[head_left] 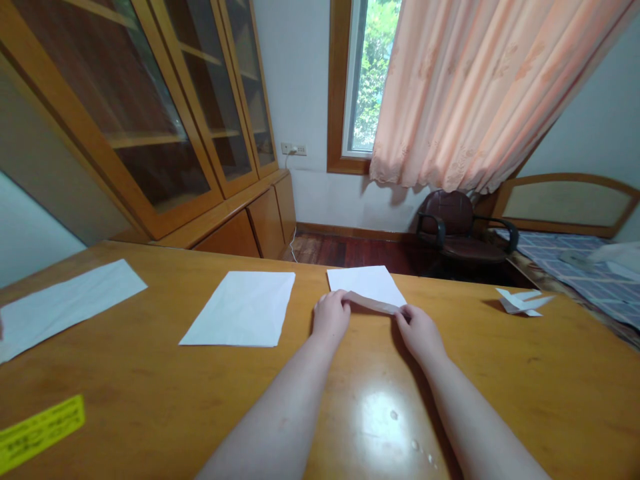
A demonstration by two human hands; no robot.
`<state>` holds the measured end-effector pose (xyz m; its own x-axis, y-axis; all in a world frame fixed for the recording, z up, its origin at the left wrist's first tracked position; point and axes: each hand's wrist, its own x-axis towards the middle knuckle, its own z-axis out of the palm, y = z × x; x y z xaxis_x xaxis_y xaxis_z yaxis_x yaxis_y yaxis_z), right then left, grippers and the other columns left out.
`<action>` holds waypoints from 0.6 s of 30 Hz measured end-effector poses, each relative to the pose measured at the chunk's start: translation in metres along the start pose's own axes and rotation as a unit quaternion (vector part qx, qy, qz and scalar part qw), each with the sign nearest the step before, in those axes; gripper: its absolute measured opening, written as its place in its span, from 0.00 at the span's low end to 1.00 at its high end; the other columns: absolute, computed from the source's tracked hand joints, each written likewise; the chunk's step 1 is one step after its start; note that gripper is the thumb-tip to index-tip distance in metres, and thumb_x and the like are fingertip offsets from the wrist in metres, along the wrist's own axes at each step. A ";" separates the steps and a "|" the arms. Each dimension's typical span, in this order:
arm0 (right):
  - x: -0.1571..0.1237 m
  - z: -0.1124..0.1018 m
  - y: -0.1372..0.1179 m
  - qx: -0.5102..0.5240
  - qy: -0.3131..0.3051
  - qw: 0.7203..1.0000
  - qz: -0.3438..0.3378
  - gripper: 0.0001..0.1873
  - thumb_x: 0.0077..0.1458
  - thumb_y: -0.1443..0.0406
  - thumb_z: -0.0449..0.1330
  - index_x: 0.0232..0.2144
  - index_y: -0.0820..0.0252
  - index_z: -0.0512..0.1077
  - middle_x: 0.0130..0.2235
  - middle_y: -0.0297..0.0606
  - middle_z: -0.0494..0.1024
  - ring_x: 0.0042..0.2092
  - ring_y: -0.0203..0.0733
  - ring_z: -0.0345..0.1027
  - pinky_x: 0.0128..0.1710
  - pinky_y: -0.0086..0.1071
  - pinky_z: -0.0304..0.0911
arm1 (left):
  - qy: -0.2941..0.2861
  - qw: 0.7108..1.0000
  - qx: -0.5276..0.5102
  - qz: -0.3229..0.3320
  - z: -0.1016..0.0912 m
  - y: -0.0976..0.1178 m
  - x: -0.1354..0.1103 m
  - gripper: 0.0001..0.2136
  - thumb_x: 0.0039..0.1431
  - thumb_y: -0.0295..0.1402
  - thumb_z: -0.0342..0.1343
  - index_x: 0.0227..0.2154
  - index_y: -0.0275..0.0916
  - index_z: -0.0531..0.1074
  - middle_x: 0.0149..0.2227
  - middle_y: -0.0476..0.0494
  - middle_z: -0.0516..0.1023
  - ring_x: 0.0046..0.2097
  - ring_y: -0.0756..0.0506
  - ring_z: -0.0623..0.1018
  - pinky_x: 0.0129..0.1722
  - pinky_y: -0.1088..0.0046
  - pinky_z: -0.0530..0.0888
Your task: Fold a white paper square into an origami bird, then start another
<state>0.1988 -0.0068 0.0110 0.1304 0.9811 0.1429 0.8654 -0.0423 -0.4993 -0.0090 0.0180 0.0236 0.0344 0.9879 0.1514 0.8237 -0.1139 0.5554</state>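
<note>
One white paper sheet (367, 281) lies between and just beyond my left hand (331, 315) and right hand (420, 331), which pinch its raised near edge (373, 303) at either end; from here I judge it light, limp and easily creased, best held lightly by those ends.

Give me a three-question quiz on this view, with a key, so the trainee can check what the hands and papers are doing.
1. Fill in: The left hand and right hand hold the ____ edge (near or far) of the white sheet.
2. True or false: The yellow label is to the left of both hands.
3. Where does the folded paper piece lie? A) left of the left hand B) between the hands C) right of the right hand

Key: 1. near; 2. true; 3. C
</note>
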 end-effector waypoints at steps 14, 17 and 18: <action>0.000 0.000 0.001 -0.009 -0.003 1.000 -0.001 0.13 0.56 0.61 0.49 0.27 0.60 0.71 0.31 0.41 0.75 0.34 0.41 0.67 0.31 0.29 0.54 | 0.019 1.000 -0.013 0.019 0.006 -0.005 0.001 0.10 0.57 0.28 0.49 0.40 0.43 0.72 0.41 0.44 0.77 0.44 0.44 0.73 0.45 0.68 0.67; 0.000 0.000 0.001 -0.005 -0.004 1.000 -0.003 0.14 0.56 0.61 0.49 0.27 0.60 0.71 0.31 0.41 0.75 0.34 0.41 0.67 0.31 0.29 0.55 | 0.017 0.999 -0.020 0.020 0.007 -0.006 0.001 0.10 0.57 0.28 0.49 0.40 0.43 0.73 0.41 0.44 0.76 0.44 0.44 0.73 0.45 0.68 0.67; 0.000 0.000 0.001 -0.004 -0.004 1.000 -0.003 0.14 0.56 0.61 0.49 0.27 0.60 0.71 0.31 0.41 0.75 0.34 0.41 0.67 0.31 0.29 0.55 | 0.014 1.000 -0.021 0.018 0.007 -0.006 0.001 0.10 0.57 0.28 0.49 0.40 0.43 0.73 0.41 0.44 0.76 0.44 0.44 0.73 0.45 0.69 0.67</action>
<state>0.1997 -0.0069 0.0103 0.1217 0.9829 0.1383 0.8697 -0.0385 -0.4921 -0.0098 0.0202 0.0147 0.0475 0.9797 0.1946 0.7981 -0.1543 0.5824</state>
